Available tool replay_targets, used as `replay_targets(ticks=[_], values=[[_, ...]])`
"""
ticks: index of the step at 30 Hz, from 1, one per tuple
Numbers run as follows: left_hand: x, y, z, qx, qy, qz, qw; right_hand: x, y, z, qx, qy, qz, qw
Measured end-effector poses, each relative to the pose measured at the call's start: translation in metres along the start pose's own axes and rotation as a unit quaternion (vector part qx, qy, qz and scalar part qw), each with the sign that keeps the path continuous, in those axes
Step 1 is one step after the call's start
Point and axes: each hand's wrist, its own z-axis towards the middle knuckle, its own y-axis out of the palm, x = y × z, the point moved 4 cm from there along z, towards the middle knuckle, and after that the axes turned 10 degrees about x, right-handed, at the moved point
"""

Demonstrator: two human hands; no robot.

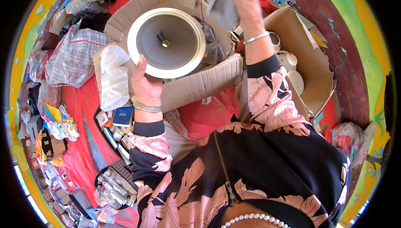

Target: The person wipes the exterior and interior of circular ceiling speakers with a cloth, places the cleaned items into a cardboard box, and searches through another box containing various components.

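My left hand (146,88) grips the near left rim of a round, shallow cone-shaped piece (179,27), grey inside with a cream rim and a small fitting at its centre. It may be a pot lid or a lampshade; I cannot tell which. The piece is tilted with its hollow side up, over an open cardboard box (200,79). To the far right of it, my right hand (249,12) is closed on a grey cloth (221,4), which is smeared by motion. Clear plastic pieces (211,46) show inside the box, beside the rim.
White cups and bowls (288,61) sit in a second cardboard box (319,71) at right. A white cloth (115,77) hangs by the first box's left side. Checked bags (77,54), a basket of packets (115,186) and a dark blue booklet (123,116) lie at left on red sheeting (90,115).
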Motion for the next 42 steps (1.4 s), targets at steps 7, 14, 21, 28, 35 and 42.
replay_targets(ticks=[7,14,21,28,35,42], values=[[0.015,-0.001,0.004,0.011,0.093,-0.022,0.995,0.033,0.068,-0.069,-0.245,-0.242,-0.211,0.915],[0.016,-0.003,0.004,0.036,0.111,-0.003,0.993,-0.021,0.094,-0.114,-0.261,-0.241,-0.183,0.917],[-0.004,-0.023,0.014,-0.038,-0.032,-0.156,0.987,-0.021,0.118,-0.174,-0.314,-0.467,-0.254,0.786],[0.024,-0.001,0.001,0.040,0.117,-0.001,0.992,-0.015,0.091,-0.155,-0.370,-0.496,-0.187,0.763],[0.036,-0.010,0.004,0.016,0.121,-0.052,0.991,0.006,0.046,-0.090,-0.268,-0.460,-0.277,0.799],[0.042,-0.009,-0.003,0.013,0.103,-0.065,0.992,0.039,-0.039,0.014,0.067,-0.124,-0.255,0.957]])
